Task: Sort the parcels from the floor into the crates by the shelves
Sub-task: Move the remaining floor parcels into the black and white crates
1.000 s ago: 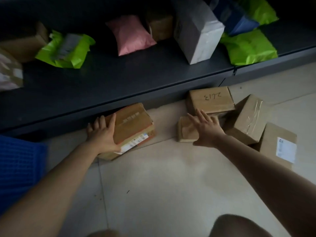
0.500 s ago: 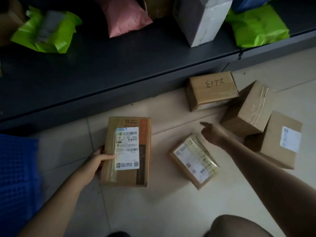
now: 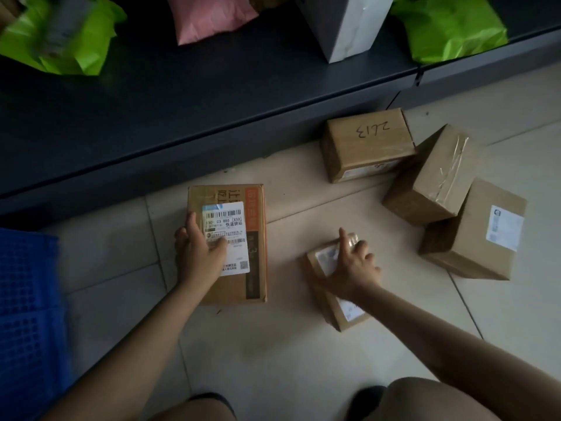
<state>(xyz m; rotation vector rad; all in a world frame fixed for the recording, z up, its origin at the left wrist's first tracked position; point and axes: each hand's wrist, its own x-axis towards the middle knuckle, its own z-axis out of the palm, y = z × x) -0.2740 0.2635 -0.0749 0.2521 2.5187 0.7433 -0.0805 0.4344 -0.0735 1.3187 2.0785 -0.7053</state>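
The scene was dim and low in contrast. The far shelf (image 3: 212, 95) was almost black, while the pale near floor (image 3: 273, 360) caught soft light. The green bag (image 3: 54, 34) at far left was blurred, and straight edges bent near the borders.

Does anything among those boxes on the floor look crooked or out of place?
The taped box looks tilted, seemingly leaning on the white-labelled box at far right instead of lying flat. Nothing looks torn or spilled.
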